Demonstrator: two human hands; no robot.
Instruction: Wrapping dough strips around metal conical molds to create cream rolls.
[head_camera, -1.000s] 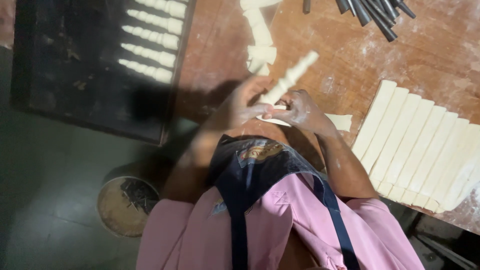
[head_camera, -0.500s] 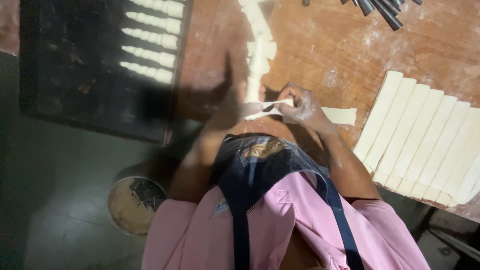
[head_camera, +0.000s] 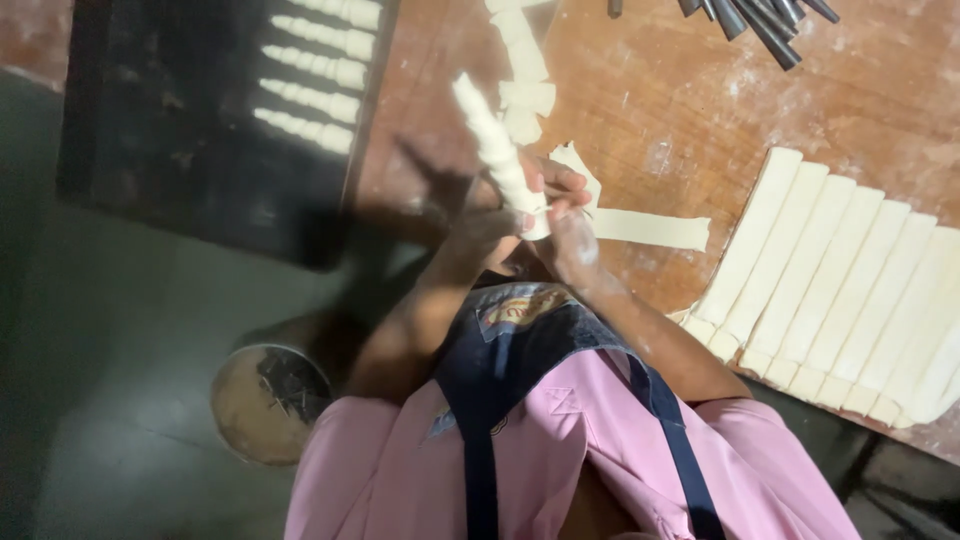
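A dough roll (head_camera: 497, 150) is gripped by both hands (head_camera: 535, 215), long axis aimed at eleven o'clock; five rolls (head_camera: 320, 70) are laid on the tray (head_camera: 170, 150).

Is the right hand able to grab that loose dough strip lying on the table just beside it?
Probably yes. The loose dough strip lies flat on the wooden table right beside the right hand, with nothing on top of it. But that hand is busy gripping the dough-wrapped stick together with the left hand.
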